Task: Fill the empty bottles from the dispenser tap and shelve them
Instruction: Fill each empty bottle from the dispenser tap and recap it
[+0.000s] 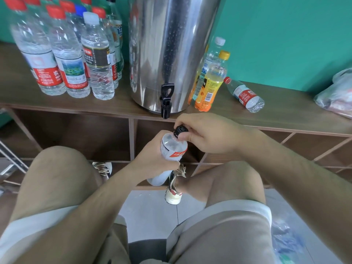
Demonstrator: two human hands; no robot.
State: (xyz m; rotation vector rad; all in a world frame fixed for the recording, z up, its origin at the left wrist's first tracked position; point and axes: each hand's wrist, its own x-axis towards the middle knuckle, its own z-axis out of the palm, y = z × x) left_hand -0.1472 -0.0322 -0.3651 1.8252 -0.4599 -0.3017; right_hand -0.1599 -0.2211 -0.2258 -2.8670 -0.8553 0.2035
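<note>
Closest are the person's knees in tan shorts [57,178], with a white shoe [173,195] on the pale floor between them. Just above the knees, the left hand [152,155] holds a clear plastic bottle with a white and orange label [173,146]. Its fingers are wrapped tight around the middle, and the bottle leans a little. The right hand [207,134] is on top, its fingers and thumb pinching the bottle's black screw cap [181,129]. The bottle is in the air, just below the black tap [166,100] of the big shiny metal dispenser [171,44]. The dispenser stands on a low brown wooden shelf [285,107]. To its left stands a bunch of clear water bottles [66,54], most with red caps. To its right stands a yellow and orange bottle [211,82]. Near that one, a small red-capped bottle [245,95] lies on its side.
</note>
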